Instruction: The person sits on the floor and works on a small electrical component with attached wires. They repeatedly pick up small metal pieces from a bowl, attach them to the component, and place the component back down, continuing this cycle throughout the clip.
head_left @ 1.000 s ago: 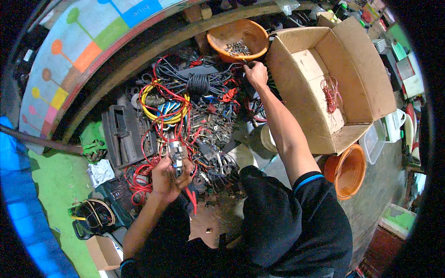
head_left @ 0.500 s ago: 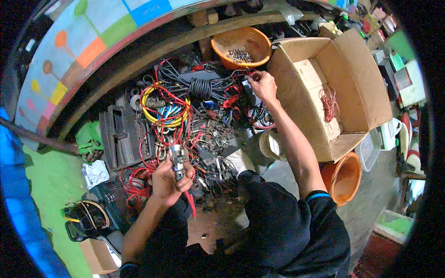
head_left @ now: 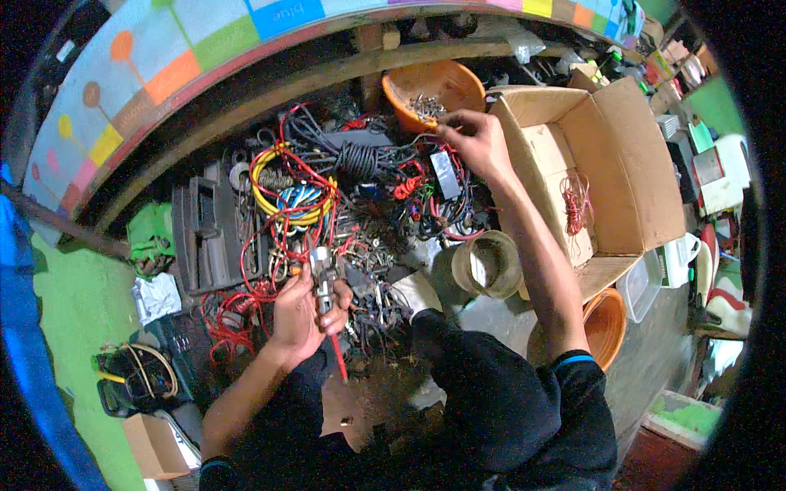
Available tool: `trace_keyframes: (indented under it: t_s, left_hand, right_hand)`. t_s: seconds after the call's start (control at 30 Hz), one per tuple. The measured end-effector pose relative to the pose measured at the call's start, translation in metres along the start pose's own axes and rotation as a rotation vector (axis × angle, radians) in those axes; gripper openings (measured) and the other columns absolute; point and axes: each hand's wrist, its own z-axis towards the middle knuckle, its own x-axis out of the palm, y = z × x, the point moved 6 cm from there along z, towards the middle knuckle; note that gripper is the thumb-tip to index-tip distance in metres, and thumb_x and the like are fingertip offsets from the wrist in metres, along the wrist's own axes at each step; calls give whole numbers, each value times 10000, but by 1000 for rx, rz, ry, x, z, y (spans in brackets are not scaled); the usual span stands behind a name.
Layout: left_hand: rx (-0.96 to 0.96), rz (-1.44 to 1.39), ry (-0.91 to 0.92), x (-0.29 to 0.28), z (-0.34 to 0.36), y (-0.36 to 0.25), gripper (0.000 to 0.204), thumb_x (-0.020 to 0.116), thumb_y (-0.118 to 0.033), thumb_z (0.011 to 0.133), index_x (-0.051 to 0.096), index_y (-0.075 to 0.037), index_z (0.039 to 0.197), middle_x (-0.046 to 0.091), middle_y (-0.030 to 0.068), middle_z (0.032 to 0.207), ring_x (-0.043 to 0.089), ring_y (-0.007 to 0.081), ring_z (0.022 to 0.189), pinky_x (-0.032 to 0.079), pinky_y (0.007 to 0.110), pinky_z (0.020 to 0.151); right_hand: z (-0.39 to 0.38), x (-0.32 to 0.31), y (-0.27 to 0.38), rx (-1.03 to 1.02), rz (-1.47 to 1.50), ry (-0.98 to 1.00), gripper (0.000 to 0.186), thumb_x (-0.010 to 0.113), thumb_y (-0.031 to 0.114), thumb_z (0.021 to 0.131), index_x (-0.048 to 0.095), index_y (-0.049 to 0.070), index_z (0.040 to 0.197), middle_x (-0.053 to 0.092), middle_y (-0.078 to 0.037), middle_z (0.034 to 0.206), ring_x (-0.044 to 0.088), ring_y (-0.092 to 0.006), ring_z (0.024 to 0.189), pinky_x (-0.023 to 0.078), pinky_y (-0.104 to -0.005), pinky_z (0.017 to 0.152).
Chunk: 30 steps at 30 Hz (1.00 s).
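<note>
My left hand (head_left: 304, 317) is closed around a silvery metal tool (head_left: 325, 282) with a slim red length sticking out below the fingers. Loops of red wire (head_left: 237, 323) lie beside that wrist, and a coil of yellow cable (head_left: 266, 192) sits just beyond it. My right hand (head_left: 481, 146) is raised by the near rim of an orange basin (head_left: 446, 79) holding small metal hardware. Its fingers are curled together at the tips; what they pinch, if anything, is too small to make out. Below it lies a light rectangular piece (head_left: 446, 175) among dark cables.
An open cardboard box (head_left: 626, 164) with a bundle of red wire (head_left: 575, 204) stands at the right. Near it are a round tub (head_left: 486, 263) and an orange bucket (head_left: 607, 323). A dark toolbox tray (head_left: 202, 237) lies left. Scattered metal parts (head_left: 368, 250) cover the middle.
My right hand has shifted slightly right, staying near the basin. My left hand still grips the metal tool. The head view has shifted a little, and the round tub shows more fully.
</note>
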Motion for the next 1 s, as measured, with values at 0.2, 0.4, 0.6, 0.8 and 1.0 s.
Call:
trace_keyframes:
  t_s: [0.2,0.4,0.6,0.8,1.0]
  left_hand:
    - [4,-25,11,15,-1,3,369,299,-440,995,436,-101,1044,566,150,767,442,127,488,377,282,456]
    - [19,26,-11,19,-1,6,412,286,-421,1002,491,-66,1044,576,132,757,431,138,462,378,288,444]
    - [30,0,41,21,-4,8,426,273,-422,1007,489,-54,1018,577,124,752,443,138,475,386,295,446]
    - [12,19,56,25,-5,8,416,266,-410,1013,471,-48,1030,529,79,732,380,104,467,321,243,423]
    - [-88,-39,97,29,1,13,474,256,-434,1009,477,-18,1064,409,3,671,285,52,456,204,197,400]
  right_hand:
    - [-105,21,122,-304,182,286,240,745,111,738,679,15,947,668,-84,867,629,-163,822,495,-298,734]
    - [-139,32,165,-591,266,308,344,783,135,689,655,34,992,621,-110,960,628,-264,881,518,-337,756]
    - [-150,47,157,-514,253,221,329,799,185,678,660,40,939,615,-102,910,620,-270,834,513,-344,701]
    - [-159,45,161,-596,168,129,280,768,99,644,655,40,893,607,-99,904,608,-276,791,509,-358,643]
    - [-162,41,160,-602,12,71,403,713,28,540,643,54,936,602,-92,920,596,-274,767,506,-363,606]
